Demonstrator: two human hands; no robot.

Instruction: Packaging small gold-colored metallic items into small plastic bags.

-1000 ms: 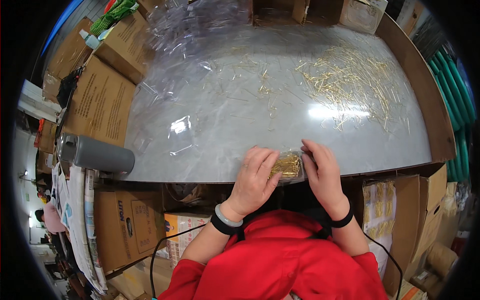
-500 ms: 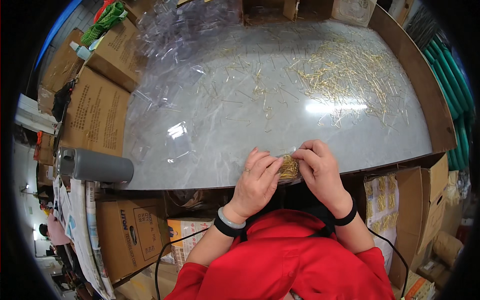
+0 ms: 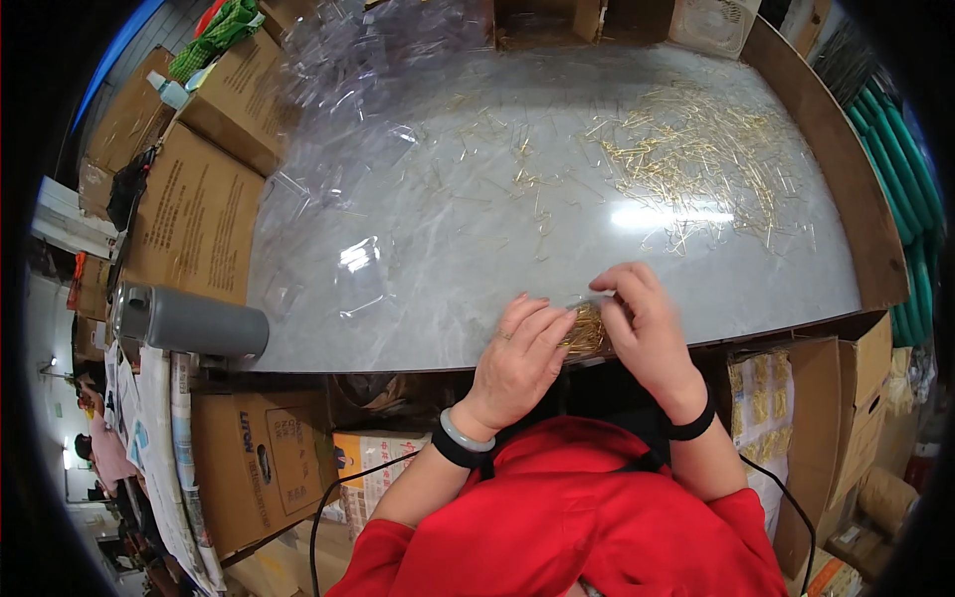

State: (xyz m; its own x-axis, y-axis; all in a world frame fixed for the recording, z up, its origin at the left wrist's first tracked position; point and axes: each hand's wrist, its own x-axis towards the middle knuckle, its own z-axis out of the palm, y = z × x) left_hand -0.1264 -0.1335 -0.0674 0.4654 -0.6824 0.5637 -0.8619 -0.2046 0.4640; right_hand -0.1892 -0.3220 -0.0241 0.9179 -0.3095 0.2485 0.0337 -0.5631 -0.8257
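Note:
At the table's front edge a small clear plastic bag (image 3: 585, 332) packed with gold-coloured wire hooks lies between my hands. My left hand (image 3: 519, 358) grips its left side, fingers close together and their tips on the plastic. My right hand (image 3: 647, 336) is at the upper right of the bag, thumb and fingers curled in at the bag's upper edge; its fingertips are slightly blurred. Further back on the right spreads a pile of loose gold wire hooks (image 3: 696, 149). A heap of empty clear bags (image 3: 368, 75) covers the far left.
The grey marbled tabletop (image 3: 448, 279) has cardboard walls on its left and right. A grey bottle (image 3: 204, 323) lies on its side at the left. One flat clear bag (image 3: 363, 279) rests nearer me. Below right, an open carton (image 3: 816, 398) contains filled packs (image 3: 761, 398).
My right hand has shifted slightly up and right along the bag's upper edge. The left hand keeps its grip, and the view has tilted a little.

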